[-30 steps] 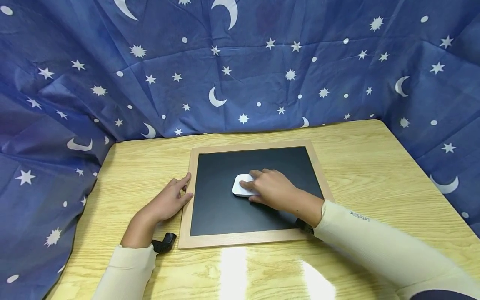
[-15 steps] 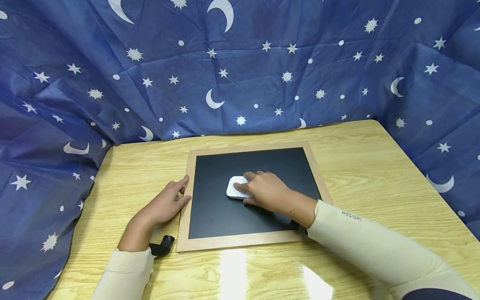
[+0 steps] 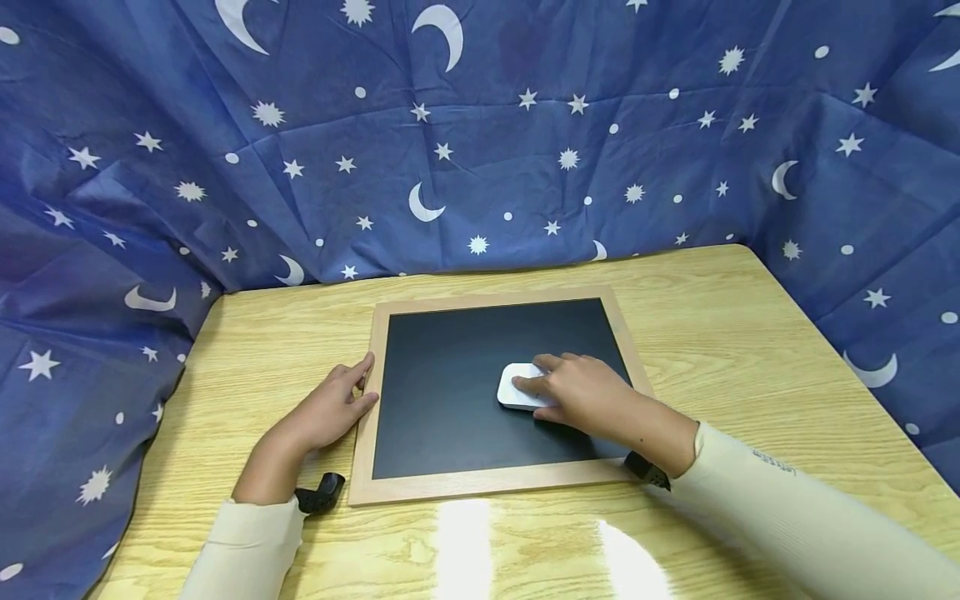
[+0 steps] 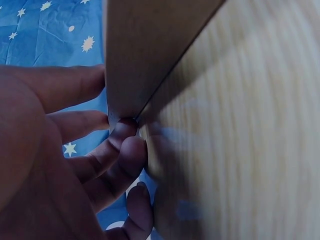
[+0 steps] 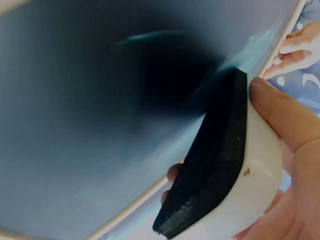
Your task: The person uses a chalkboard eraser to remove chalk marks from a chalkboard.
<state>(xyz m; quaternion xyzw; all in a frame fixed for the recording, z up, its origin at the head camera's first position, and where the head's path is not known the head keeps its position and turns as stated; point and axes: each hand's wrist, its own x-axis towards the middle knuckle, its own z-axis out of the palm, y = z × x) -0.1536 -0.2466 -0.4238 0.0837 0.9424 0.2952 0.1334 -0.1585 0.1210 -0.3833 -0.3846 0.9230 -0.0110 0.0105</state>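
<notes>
A chalkboard (image 3: 438,375) with a light wooden frame (image 3: 362,450) lies on the table. My right hand (image 3: 592,398) grips a white board eraser (image 3: 516,390) over the right half of its black surface. The right wrist view shows the eraser's dark felt (image 5: 212,155) facing the board, with the thumb along its white back (image 5: 262,165) and fingertips showing past the far side. At the chalkboard's left edge rests my left hand (image 3: 326,414), thumb and index fingertips against the frame. The left wrist view shows its other fingers loosely bent low beside the frame.
The wood-grain table (image 3: 701,333) runs out to both sides of the chalkboard. A blue curtain (image 3: 315,192) with white stars and moons hangs behind and at both sides. Black wrist cameras sit on both wrists, the left one (image 3: 322,493) near the board's front left corner.
My right hand first slid the eraser slightly left, then moved it to the right across the chalkboard. The left hand has stayed at the frame's left edge. The head view has shifted a little.
</notes>
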